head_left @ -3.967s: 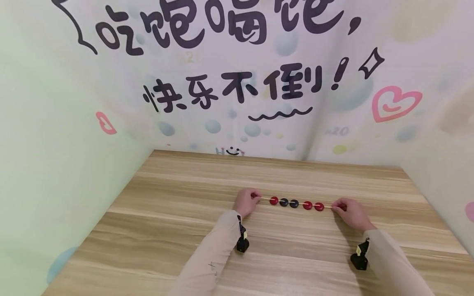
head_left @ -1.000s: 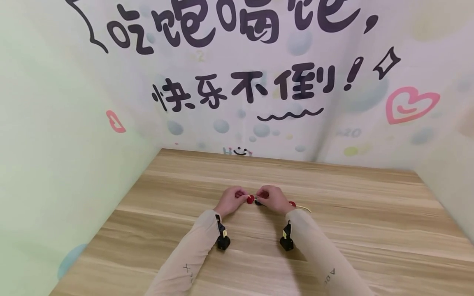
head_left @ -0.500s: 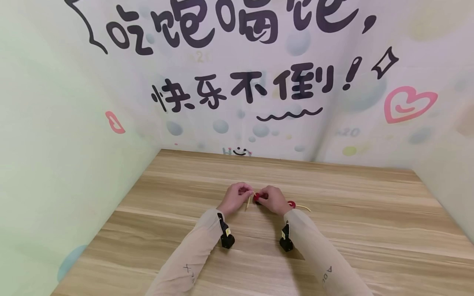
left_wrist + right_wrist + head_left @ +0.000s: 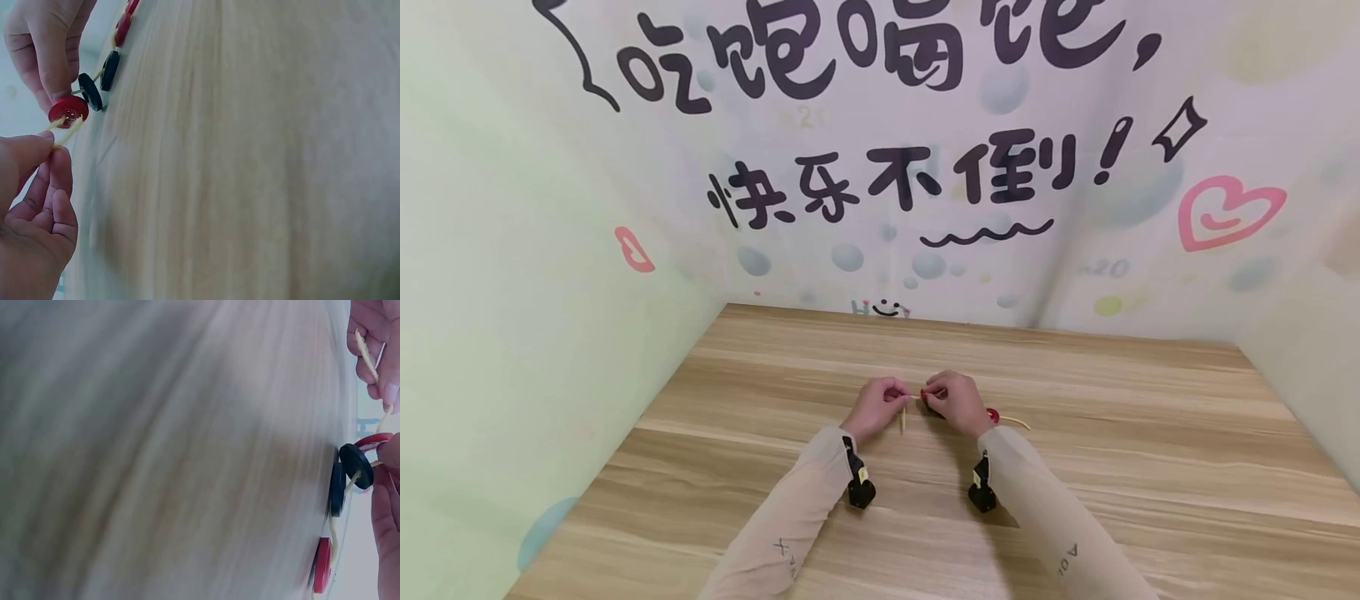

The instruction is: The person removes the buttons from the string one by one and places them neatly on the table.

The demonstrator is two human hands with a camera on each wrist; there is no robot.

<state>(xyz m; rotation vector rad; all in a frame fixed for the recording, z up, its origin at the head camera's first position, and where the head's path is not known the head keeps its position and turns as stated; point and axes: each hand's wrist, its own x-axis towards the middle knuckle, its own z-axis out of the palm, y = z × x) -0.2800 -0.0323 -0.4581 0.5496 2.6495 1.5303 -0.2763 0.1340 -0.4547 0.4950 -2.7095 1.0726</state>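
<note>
In the head view my left hand (image 4: pixel 874 408) pinches a pale yellow cord, its loose end (image 4: pixel 903 421) hanging below the fingers. Close on its right, my right hand (image 4: pixel 957 406) pinches a red button (image 4: pixel 69 111) threaded on that cord. The left wrist view shows two cord strands (image 4: pixel 76 127) at the button's face, running to my left thumb and fingertip. Behind this button, two black buttons (image 4: pixel 357 465) are strung along the cord, mostly hidden by my right hand in the head view. Farther along sit red buttons (image 4: pixel 322 565), one visible (image 4: pixel 992 414) beside my right wrist.
The other cord end (image 4: pixel 1017 422) lies on the wood-grain table (image 4: pixel 1112 467) to the right. Behind the table stands a printed wall cloth (image 4: pixel 820 275), with a pale side wall (image 4: pixel 550 333) at left. Each wrist carries a small black camera (image 4: pixel 861 492).
Both hands held the cord stretched by its ends; the right let go of its end and came left to the end red button. My left fingers now hold cord, with its tail hanging.
</note>
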